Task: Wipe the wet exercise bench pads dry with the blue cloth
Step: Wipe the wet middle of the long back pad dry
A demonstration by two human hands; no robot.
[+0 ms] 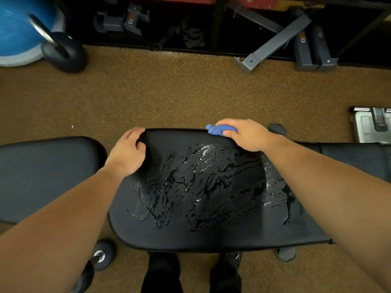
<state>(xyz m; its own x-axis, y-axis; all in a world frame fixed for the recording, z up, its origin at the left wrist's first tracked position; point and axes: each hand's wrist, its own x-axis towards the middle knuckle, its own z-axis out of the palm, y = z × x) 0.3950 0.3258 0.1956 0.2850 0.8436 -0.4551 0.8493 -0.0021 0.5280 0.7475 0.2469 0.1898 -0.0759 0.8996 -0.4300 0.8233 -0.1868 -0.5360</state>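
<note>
Right hand (246,135) grips bunched blue cloth (220,130) at seat pad's (169,233) far edge; water film (201,182) lies nearer, toward body. Left hand (127,153) clasps far-left corner.

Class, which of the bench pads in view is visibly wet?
The middle pad between both hands: streaks of glistening water cover it, while the left pad looks matte and dry.

wet black bench pad (211,229), water streaks (201,182)
</note>
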